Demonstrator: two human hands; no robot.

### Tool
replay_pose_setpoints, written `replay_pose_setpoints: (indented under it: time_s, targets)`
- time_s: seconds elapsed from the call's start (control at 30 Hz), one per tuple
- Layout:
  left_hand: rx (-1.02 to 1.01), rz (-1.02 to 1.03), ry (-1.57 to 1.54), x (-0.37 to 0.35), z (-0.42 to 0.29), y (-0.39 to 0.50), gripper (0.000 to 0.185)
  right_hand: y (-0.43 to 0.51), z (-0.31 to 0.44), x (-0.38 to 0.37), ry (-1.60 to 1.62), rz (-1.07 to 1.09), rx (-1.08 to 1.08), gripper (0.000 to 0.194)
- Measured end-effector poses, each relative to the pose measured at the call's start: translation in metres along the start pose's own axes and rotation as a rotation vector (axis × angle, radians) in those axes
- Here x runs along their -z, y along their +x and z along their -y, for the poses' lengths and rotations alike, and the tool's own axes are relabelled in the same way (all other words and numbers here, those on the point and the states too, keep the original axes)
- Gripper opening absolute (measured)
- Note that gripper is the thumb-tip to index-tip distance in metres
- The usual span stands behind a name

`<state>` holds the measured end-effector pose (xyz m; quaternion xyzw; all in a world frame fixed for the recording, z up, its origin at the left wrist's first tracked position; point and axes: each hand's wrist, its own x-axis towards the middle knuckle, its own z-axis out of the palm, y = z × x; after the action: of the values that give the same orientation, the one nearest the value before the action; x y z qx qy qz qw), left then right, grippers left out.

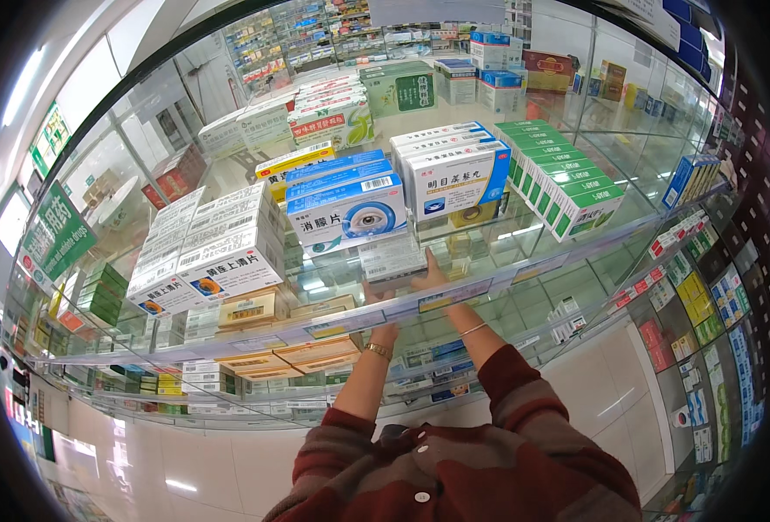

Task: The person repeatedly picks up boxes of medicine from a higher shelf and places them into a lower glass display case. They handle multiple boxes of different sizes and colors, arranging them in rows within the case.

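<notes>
Both my arms reach under the front edge of the top glass shelf [332, 274], so I see my hands through the glass. Between them is a small stack of white-grey medicine boxes [394, 261], with a barcode-like print on its top. My left hand [378, 297] grips the stack's near left side, its fingers partly hidden by the shelf's label strip. At the stack's right side is my right hand [432, 274], with a finger stretched along it. Above them, on the top shelf, stand blue-and-white boxes with an eye picture [349, 212].
White boxes [209, 254] stand left on the top shelf; blue-and-white cartons [456, 176] and a row of green-and-white boxes [561, 176] stand right. Beneath are orange-brown cartons [293, 357]. A green sign [62, 228] hangs left. The label strip [424, 302] runs along the shelf edge.
</notes>
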<state>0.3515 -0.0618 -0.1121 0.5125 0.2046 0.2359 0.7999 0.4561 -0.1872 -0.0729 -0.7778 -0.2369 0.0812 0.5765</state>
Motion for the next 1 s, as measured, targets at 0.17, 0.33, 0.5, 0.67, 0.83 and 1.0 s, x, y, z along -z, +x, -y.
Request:
replay_pose_setpoints:
  time_s: [0.17, 0.33, 0.5, 0.67, 0.83, 1.0]
  targets:
    - [-0.369, -0.391, 0.806, 0.007, 0.001, 0.007, 0.072, 0.014, 0.019, 0.014, 0.256, 0.113, -0.017, 0.091]
    - [-0.437, -0.391, 0.835, -0.039, -0.041, -0.01, 0.075, 0.024, 0.028, 0.035, 0.545, 0.109, -0.054, 0.087]
    - [-0.405, -0.296, 0.675, -0.022, -0.043, 0.024, 0.073, 0.024, 0.081, 0.015, 0.612, 0.077, -0.172, 0.084]
    - [-0.306, -0.164, 0.494, -0.033, -0.062, 0.02, 0.071, 0.042, 0.057, 0.01, 0.684, 0.184, -0.181, 0.081]
    - [-0.312, -0.112, 0.473, -0.025, -0.066, 0.022, 0.068, 0.038, 0.071, 0.006, 0.671, 0.2, -0.173, 0.08]
    - [-0.312, -0.136, 0.496, -0.035, -0.063, 0.019, 0.066, 0.035, 0.065, 0.01, 0.692, 0.193, -0.113, 0.083]
